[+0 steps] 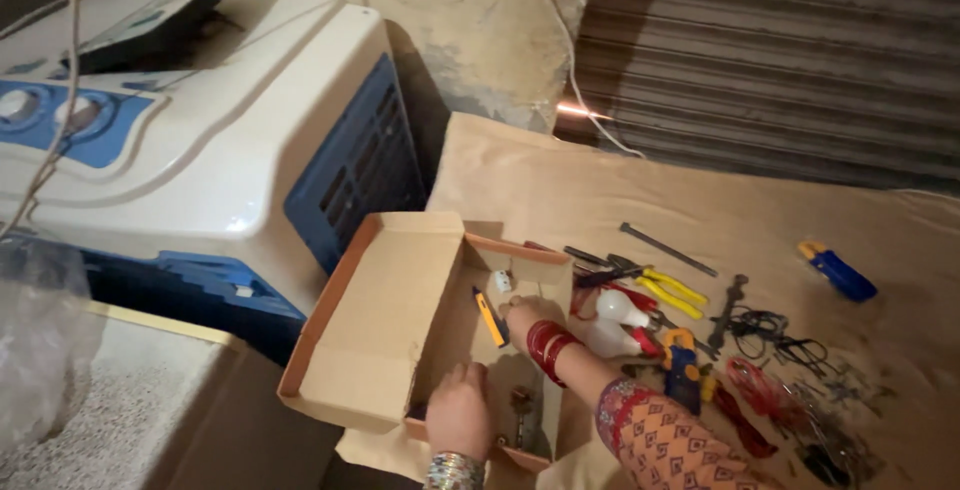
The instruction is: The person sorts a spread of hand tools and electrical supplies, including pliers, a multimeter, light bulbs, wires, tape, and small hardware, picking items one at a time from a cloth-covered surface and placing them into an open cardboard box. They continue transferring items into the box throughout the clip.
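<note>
While both hands work inside it, the open cardboard box lies on a sheet of brown paper, just beside a large white and blue appliance at far left. Left hand, wearing a beaded bracelet, rests low in the box near its front wall; its fingers curl downward together, but whether they grip anything cannot be told. Beside it a small dark metal part lies on the box floor. Further in, an orange-handled tool lies slanted on the box floor, its dark tip towards the right hand. Right hand, with red bangles at the wrist, reaches to that tool, fingertips at or touching its lower end; fingers appear loosely bent, not clamped. A small white fitting sits near the back wall. Judged by its form, the tool is light, rigid and slim, its plastic handle offering the surest hold at mid-length; the box is light and will flex if pressed at a flap. To the right, outside the box, lie two white bulbs (fragile), yellow-handled pliers, a dark rod and a blue-handled tool.
</note>
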